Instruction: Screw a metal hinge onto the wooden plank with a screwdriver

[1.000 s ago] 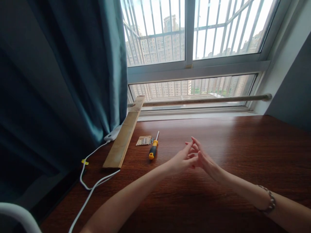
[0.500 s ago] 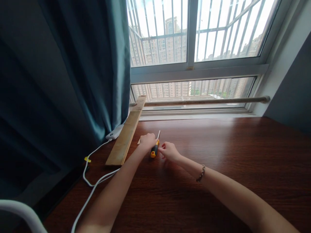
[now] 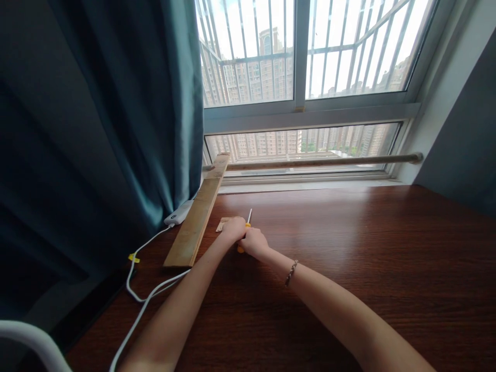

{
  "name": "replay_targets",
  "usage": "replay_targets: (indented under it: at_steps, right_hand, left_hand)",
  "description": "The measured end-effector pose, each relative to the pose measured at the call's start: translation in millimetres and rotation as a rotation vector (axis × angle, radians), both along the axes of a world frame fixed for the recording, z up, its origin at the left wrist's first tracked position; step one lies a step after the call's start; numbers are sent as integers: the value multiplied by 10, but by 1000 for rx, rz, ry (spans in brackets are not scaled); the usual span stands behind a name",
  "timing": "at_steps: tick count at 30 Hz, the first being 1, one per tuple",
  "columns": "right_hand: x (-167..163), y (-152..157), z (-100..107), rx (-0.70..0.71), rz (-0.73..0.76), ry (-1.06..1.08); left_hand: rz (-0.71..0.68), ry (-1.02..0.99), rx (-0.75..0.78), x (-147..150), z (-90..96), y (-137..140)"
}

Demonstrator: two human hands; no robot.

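Observation:
Near the middle of the table lies a screwdriver (image 3: 250,213), its metal shaft pointing away toward the window. My right hand (image 3: 256,243) is wrapped around its yellow and black handle, covering most of it. Close against it on the left is my left hand (image 3: 233,228), fingers curled in by the front of the handle. What those fingers hold is hidden under the hand. A small flat piece of pale wood or card (image 3: 220,224) shows from beneath or behind my left hand.
A long wooden board (image 3: 197,222) leans from the table onto a rail (image 3: 321,163) by the window. Beside it are a white plug-in device (image 3: 179,213) and a white cable (image 3: 141,315). A blue curtain (image 3: 170,103) hangs at the left.
My right hand has moved left and closed around the screwdriver's handle. My left hand has shifted slightly, and more of the small flat piece shows beside it.

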State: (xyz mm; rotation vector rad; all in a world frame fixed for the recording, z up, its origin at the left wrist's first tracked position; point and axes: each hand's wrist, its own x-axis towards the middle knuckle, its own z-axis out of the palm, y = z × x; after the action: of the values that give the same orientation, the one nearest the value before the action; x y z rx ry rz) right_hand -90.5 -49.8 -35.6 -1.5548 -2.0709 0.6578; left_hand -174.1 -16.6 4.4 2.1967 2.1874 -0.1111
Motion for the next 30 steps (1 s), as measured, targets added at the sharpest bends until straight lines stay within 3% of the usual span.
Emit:
replay_targets:
  at_steps: [4,7,11,13,17,22,26,30]
  right_hand:
    - [105,-26,26,71,-30,-16]
    - [327,-62,76,125,-95,-33]
    - [907,-98,157,158,-201,-83]
    - [1314,-132,192,168,-272,-122]
    - [2226,-270,230,174,-431,-223]
    - [3200,-491,170,123,-602,-339]
    - [3676,-627,53,41,-647,-474]
    - [3884,-720,-46,0,-618,-494]
  left_hand:
    - [-9,5,68,44,-25,18]
    - [-109,-128,123,119,-58,21]
    - [-383,-416,76,225,-22,-29]
    - [-423,-425,89,235,30,-57]
    - [-339,-284,122,151,95,-40]
    - [-206,-209,38,50,20,77]
    - [-223,-180,15,65,-55,129]
    - [-237,-147,21,77,-111,149]
